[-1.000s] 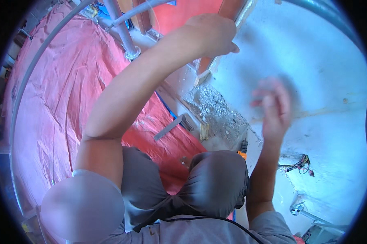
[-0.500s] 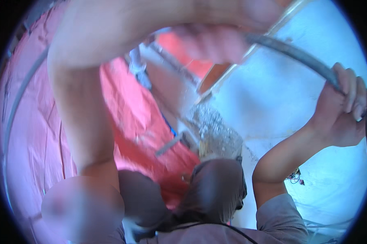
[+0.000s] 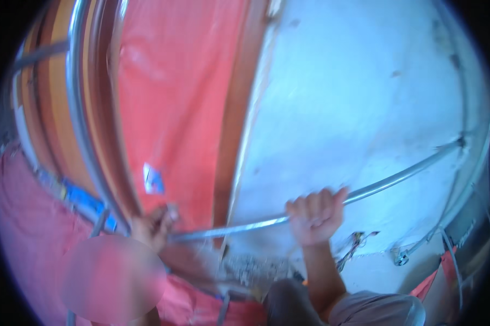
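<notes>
A long, slim metal pipe (image 3: 383, 187) runs slantwise across the view, its right part rising in front of the pale wall. My right hand (image 3: 315, 217) is wrapped around it near the middle, knuckles up. By the pipe's left end is my left hand (image 3: 155, 225), its fingers curled together; what they hold, if anything, is too blurred to make out. Below that hand, a blurred oval patch hides much of my left arm.
A pale wall (image 3: 332, 108) fills the right side, with loose wires (image 3: 353, 247) low on it. Red sheeting (image 3: 174, 98) hangs beside a brown frame (image 3: 231, 125). An upright metal tube (image 3: 79, 98) stands at left. Grey rubble (image 3: 256, 269) lies below.
The view has swung up toward the wall and red sheeting. My left hand has gone from high across the view to the lower left. My right hand, still gripping the pipe, appears nearer the middle.
</notes>
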### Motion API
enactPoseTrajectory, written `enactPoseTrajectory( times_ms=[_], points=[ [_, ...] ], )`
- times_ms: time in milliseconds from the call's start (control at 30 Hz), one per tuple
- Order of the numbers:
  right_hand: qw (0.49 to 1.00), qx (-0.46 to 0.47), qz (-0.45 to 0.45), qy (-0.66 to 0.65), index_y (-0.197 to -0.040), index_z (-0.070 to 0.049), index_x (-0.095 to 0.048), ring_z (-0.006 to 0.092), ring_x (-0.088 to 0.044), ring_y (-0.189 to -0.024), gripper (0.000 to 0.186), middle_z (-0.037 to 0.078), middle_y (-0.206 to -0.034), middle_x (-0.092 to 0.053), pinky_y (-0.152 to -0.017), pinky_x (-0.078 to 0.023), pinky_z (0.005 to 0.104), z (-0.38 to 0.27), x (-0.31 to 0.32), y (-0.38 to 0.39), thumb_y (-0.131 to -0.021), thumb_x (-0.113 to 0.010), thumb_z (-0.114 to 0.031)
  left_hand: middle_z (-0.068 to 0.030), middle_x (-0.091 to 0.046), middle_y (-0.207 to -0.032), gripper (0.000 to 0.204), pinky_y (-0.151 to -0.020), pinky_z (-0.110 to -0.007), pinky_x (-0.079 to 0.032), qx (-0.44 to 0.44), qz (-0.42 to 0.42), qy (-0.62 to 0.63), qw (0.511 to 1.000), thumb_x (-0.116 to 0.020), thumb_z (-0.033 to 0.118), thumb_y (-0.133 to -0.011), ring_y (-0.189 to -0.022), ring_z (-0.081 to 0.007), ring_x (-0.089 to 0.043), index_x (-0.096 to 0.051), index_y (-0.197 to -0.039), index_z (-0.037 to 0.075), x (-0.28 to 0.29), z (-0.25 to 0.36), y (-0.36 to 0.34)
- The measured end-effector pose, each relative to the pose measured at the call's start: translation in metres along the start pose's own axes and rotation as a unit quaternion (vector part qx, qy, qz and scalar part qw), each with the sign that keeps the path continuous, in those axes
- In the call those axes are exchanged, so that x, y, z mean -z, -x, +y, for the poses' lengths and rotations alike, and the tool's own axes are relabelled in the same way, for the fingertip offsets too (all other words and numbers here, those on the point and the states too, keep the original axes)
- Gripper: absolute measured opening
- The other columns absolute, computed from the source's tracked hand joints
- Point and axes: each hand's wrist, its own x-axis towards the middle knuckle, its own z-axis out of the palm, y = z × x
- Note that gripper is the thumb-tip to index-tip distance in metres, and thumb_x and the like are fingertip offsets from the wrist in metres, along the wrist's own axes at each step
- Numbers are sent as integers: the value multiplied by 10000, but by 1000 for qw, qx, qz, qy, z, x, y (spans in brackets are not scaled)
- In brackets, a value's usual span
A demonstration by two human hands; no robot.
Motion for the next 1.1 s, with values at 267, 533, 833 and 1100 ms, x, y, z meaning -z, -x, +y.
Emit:
enactPoseTrajectory(
  times_ms=[267,533,833,1100],
  points=[
    [998,-4,66,16,-682,-134,-524,163,-357,-503,644,-9,-525,-416,-614,-398,365,-15,-14,15,-1183,-303,-473,-115,-760,-739,693,-744,-497,-595,44,-197,-72,977,-383,610,-1122,-788,-372,-762,-840,-954,118,-42,-11,-1],
    [995,-3,103,12,-651,-137,-510,146,-367,-484,649,-23,-513,-410,-594,-400,349,-5,-18,7,-1178,-343,-476,-133,-742,-722,656,-702,-491,-585,21,-104,-61,992,-454,650,-1086,-731,-366,-754,-847,-983,134,-50,-35,-3],
    [984,-5,176,40,-609,-162,-475,136,-322,-426,656,-39,-472,-377,-532,-371,330,-7,-24,4,-1163,-389,-503,-71,-650,-607,585,-609,-395,-531,59,-119,-31,991,-520,576,-1094,-604,-213,-687,-840,-1036,90,-57,-43,-3],
    [977,-8,210,43,-588,-162,-476,137,-333,-418,651,-36,-463,-370,-526,-369,331,-8,-36,4,-1151,-438,-487,-41,-591,-560,622,-554,-355,-500,29,-115,-9,993,-509,576,-1108,-536,-150,-641,-827,-1012,49,-56,-45,-1]
  ],
)
